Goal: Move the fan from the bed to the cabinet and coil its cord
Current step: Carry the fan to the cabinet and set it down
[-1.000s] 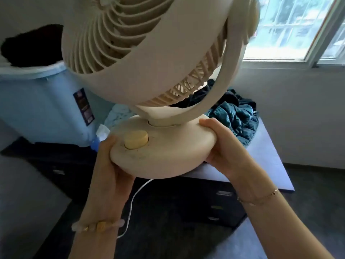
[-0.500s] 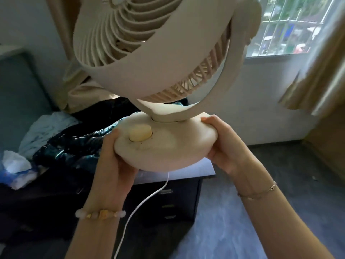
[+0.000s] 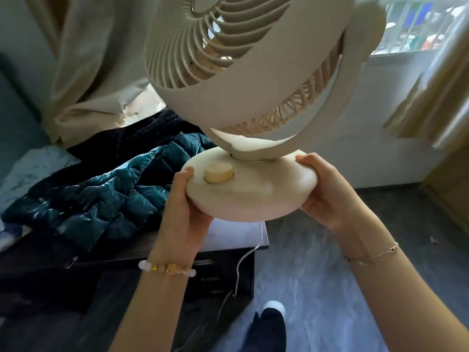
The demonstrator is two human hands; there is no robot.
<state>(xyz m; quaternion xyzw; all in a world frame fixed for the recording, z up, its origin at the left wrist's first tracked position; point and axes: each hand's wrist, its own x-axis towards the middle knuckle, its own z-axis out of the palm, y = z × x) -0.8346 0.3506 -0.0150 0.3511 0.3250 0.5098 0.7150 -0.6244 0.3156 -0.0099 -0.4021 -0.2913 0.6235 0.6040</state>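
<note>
Bedroom corner: grey floor [image 3: 317, 275], barred window [image 3: 418, 29] upper right, beige curtains [image 3: 431, 97] at right and behind at left. A dark cabinet [image 3: 238, 237] with drawers stands low centre-left, its pale top partly bare at the near right corner, the rest buried under a teal quilted jacket [image 3: 101, 199] and other dark clothing. The cream fan [image 3: 241, 85] is held in the air, above and in front of the cabinet's right end, not resting on anything. Left hand [image 3: 182, 217] grips the left edge of the round base, thumb on top near the yellowish knob [image 3: 218, 173]; right hand [image 3: 327, 196] clasps the right edge, thumb on the rim. Hands apart, base between them. Fan head tilted, grille facing upper left. White cord [image 3: 239, 270] dangles from under the base, down across the cabinet front toward the floor, uncoiled. Beaded bracelet on left wrist, thin chain on right. A foot in a white shoe [image 3: 275, 306] shows below.
</note>
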